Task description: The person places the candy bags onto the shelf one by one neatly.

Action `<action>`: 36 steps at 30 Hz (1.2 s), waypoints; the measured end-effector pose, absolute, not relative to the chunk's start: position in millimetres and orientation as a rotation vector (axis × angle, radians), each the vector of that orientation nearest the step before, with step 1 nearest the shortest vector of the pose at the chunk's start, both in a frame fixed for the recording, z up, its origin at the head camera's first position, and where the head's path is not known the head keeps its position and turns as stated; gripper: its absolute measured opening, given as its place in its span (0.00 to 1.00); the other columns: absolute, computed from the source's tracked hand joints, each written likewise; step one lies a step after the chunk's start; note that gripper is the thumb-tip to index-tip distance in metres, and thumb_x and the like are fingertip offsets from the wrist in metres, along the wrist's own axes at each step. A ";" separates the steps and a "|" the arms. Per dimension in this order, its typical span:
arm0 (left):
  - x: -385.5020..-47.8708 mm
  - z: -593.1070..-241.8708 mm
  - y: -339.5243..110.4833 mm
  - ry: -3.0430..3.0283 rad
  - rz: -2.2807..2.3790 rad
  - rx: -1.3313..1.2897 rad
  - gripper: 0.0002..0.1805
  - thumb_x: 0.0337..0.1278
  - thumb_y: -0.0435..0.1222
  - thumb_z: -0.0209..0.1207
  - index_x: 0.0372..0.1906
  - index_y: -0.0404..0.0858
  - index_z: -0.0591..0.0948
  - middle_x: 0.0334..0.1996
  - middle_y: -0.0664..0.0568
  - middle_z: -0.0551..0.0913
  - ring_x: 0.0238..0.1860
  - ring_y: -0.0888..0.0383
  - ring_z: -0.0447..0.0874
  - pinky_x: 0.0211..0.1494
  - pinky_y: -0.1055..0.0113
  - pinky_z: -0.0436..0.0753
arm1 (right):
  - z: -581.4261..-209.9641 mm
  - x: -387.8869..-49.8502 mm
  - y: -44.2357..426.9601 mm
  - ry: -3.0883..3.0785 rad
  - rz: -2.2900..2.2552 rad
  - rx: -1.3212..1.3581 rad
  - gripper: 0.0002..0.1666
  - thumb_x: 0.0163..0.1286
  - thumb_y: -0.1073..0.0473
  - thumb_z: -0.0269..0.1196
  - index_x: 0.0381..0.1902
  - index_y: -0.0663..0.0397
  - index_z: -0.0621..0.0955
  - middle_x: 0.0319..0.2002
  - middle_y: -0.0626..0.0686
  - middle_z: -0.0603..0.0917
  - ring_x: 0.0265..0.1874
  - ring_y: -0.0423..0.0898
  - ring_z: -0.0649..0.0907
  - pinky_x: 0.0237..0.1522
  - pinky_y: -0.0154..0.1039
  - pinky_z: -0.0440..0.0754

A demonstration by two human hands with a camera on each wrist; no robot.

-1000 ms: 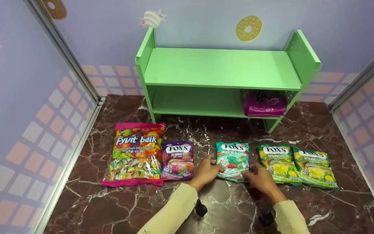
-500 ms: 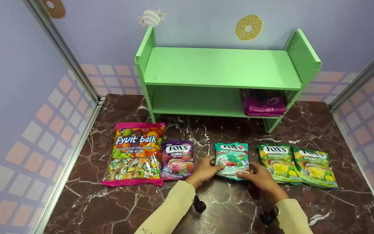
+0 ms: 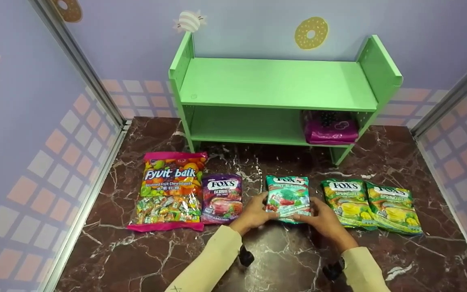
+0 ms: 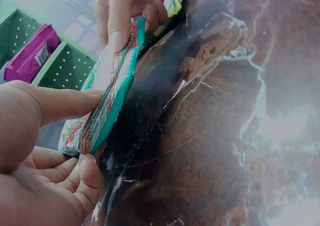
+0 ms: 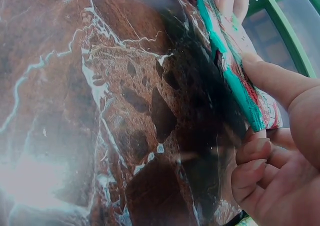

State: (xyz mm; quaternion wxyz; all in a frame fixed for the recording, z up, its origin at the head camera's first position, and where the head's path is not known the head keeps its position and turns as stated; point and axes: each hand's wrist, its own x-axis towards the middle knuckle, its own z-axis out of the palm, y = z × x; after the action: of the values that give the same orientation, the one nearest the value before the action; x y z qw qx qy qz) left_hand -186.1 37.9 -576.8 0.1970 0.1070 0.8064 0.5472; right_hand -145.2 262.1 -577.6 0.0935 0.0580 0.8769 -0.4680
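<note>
A green Fox's Mint Blossom bag [image 3: 288, 196] is pinched at its two lower corners, its near edge lifted a little off the dark marble surface in both wrist views. My left hand [image 3: 255, 213] grips the left side, thumb on top and fingers curled beneath the bag [image 4: 107, 94]. On the right side my right hand [image 3: 323, 219] holds it the same way, its thumb pressing the printed face of the bag [image 5: 235, 66]. The purple Fox's Berries bag [image 3: 222, 198] lies just left of my left hand. Beside my right hand lies a yellow-green Fox's bag [image 3: 348, 202].
At the far left lies a large Fyvit baik bag [image 3: 168, 190]; a second yellow-green bag [image 3: 393, 207] is at the right. Behind them stands a green two-level shelf [image 3: 276, 83], a magenta package [image 3: 330, 129] on its lower level at the right. Patterned walls enclose the sides.
The green bag has shifted slightly left and away from me, and its near edge has tilted up. My right thumb has slid inward over its lower corner.
</note>
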 end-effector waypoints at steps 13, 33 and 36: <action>-183.8 -561.5 26.1 2.584 1.258 0.416 0.44 0.42 0.39 0.72 0.69 0.36 0.67 0.62 0.39 0.74 0.63 0.44 0.73 0.68 0.52 0.70 | -569.2 -149.9 254.4 2.671 -1.340 0.081 0.47 0.51 0.49 0.76 0.65 0.57 0.70 0.39 0.54 0.84 0.33 0.41 0.80 0.37 0.35 0.77; -191.9 -536.6 11.1 2.636 1.324 0.463 0.45 0.48 0.39 0.70 0.71 0.33 0.63 0.67 0.37 0.69 0.67 0.42 0.68 0.70 0.51 0.68 | -541.7 -164.8 241.2 2.759 -1.344 -0.068 0.45 0.51 0.53 0.76 0.65 0.54 0.69 0.37 0.53 0.82 0.30 0.42 0.80 0.34 0.36 0.77; -193.7 -532.0 9.6 2.647 1.322 0.456 0.45 0.49 0.39 0.70 0.72 0.34 0.62 0.68 0.38 0.69 0.68 0.41 0.68 0.70 0.50 0.67 | -537.0 -168.4 239.4 2.791 -1.316 -0.090 0.46 0.52 0.53 0.76 0.66 0.55 0.69 0.36 0.53 0.82 0.29 0.42 0.79 0.33 0.36 0.76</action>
State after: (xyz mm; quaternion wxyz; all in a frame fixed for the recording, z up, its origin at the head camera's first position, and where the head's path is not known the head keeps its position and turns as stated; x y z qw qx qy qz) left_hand -193.7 9.6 -532.0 0.0738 0.1519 0.8819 0.4402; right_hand -168.4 239.4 -537.0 0.0274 -0.0290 0.9037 -0.4262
